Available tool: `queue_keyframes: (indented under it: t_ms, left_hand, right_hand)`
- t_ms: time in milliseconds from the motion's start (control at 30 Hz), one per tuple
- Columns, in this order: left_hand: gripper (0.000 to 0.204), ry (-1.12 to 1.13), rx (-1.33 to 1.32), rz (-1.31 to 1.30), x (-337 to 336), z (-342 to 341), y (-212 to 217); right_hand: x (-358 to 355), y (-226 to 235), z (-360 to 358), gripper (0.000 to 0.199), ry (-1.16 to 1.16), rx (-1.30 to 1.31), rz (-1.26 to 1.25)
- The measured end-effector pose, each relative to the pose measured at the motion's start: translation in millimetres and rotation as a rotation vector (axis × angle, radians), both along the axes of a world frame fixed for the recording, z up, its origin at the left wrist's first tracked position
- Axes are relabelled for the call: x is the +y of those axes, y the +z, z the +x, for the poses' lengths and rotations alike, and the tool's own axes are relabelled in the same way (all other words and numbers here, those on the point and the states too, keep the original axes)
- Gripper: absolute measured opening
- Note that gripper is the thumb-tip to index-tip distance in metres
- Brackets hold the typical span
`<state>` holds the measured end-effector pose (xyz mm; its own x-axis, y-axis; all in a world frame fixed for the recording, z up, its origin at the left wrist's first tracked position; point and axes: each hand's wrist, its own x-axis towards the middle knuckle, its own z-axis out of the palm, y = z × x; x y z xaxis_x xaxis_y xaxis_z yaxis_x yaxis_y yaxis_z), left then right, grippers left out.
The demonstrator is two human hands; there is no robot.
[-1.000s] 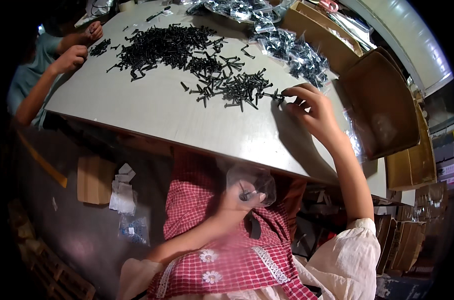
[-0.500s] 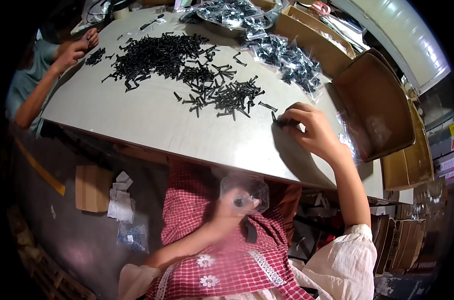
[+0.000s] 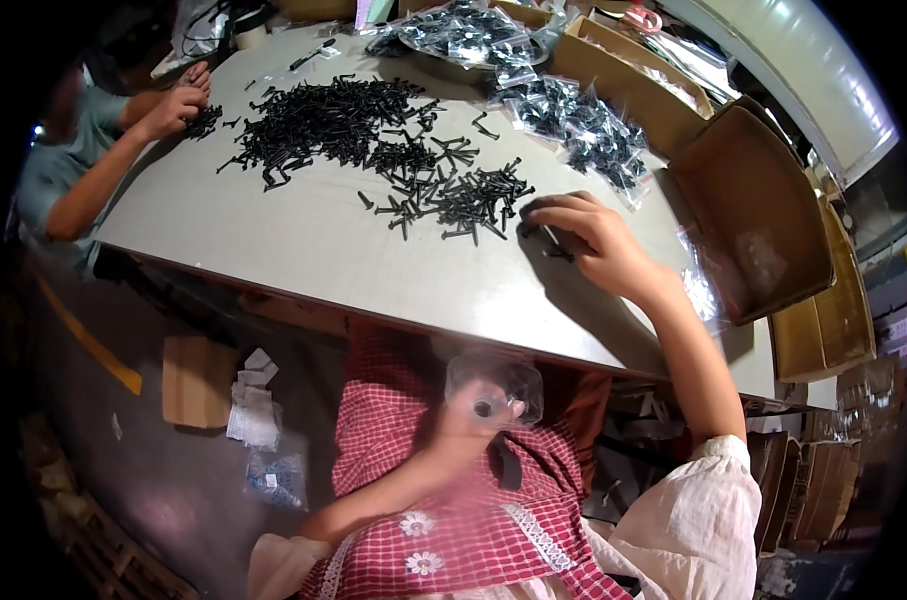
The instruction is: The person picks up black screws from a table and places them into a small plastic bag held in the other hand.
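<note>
My right hand is over the table beside a loose pile of black screws, its fingers curled down. Dark screws show under its fingers and thumb, partly hidden by the hand. Low in front of my lap, below the table's edge, my left hand is closed around a clear plastic piece, which looks like a small bag. A dark round spot shows through the plastic; I cannot make out what it is. Farther back lies a much larger heap of black screws.
Filled clear packets lie at the back right, with more in a bowl. Open cardboard boxes line the table's right side. At the left, another person's hands are near a small screw pile. A carton stands on the floor.
My right hand has moved slightly left, its fingertips reaching the stray screw at the pile's right edge. My left hand stays with the clear plastic. The whole view has shifted slightly.
</note>
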<state>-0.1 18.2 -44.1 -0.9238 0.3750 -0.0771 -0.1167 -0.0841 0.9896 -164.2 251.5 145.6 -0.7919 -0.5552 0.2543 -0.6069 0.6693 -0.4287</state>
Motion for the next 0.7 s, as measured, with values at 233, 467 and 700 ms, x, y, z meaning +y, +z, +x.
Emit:
queue_keyframes:
  t_ms: [233,467,700]
  left_hand:
    - [0.020,0.049,-0.016,0.073,4,4,0]
    - [0.050,-0.025,0.094,0.159,4,-5,34]
    - [0.026,0.040,0.134,0.011,4,-2,10]
  right_hand:
    - [0,-2,40,0.056,0.052,0.030,-0.037]
    - [-32,1,99,0.046,0.383,-0.178,-0.223]
    - [-28,-2,11,0.036,-0.076,0.007,-0.179]
